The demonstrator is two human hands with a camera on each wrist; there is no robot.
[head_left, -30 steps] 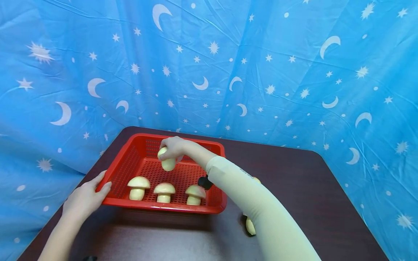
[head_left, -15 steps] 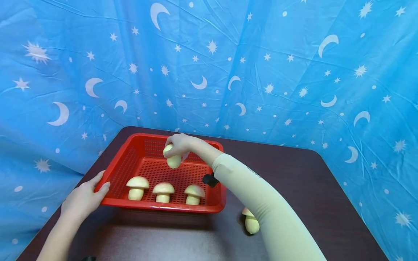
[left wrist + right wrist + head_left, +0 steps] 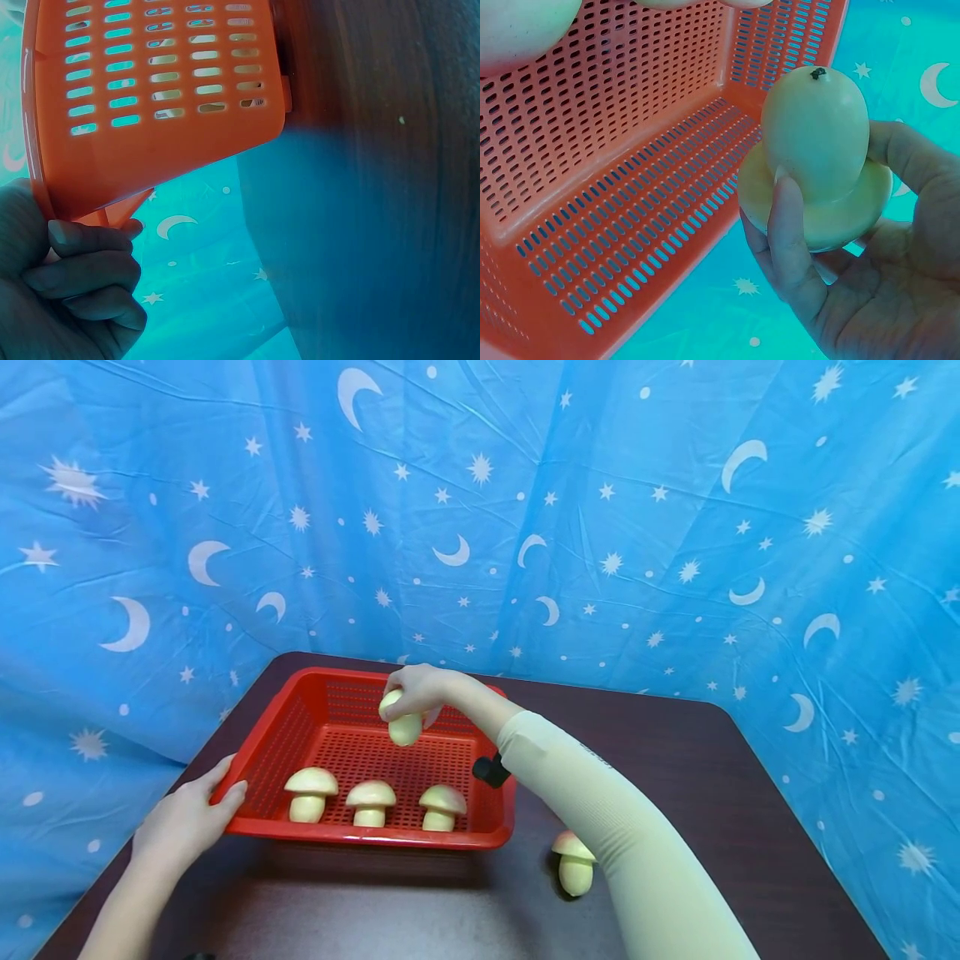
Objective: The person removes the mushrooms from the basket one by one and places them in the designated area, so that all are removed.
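Observation:
My right hand (image 3: 420, 689) grips a pale toy mushroom (image 3: 403, 727) above the far part of the red basket (image 3: 352, 837). In the right wrist view the fingers curl round the cap of this mushroom (image 3: 817, 142), its stem end with a dark spot facing the camera. My left hand (image 3: 180, 822) pinches the basket's left front corner, thumb and fingers on the rim; the left wrist view shows the fingers curled at the basket (image 3: 135, 165). Inside, along the front wall, stand a left mushroom (image 3: 309, 793), a middle mushroom (image 3: 371, 802) and a right mushroom (image 3: 442, 806).
Another mushroom (image 3: 574, 864) lies on the dark wooden table (image 3: 660, 760) right of the basket, partly beside the right sleeve (image 3: 600, 810). A blue curtain (image 3: 480, 527) with moons and stars hangs behind the table and at its sides.
My right hand has drawn slightly right with its mushroom over the basket. The mushroom on the table has come into fuller view from behind the sleeve. My left hand keeps its hold.

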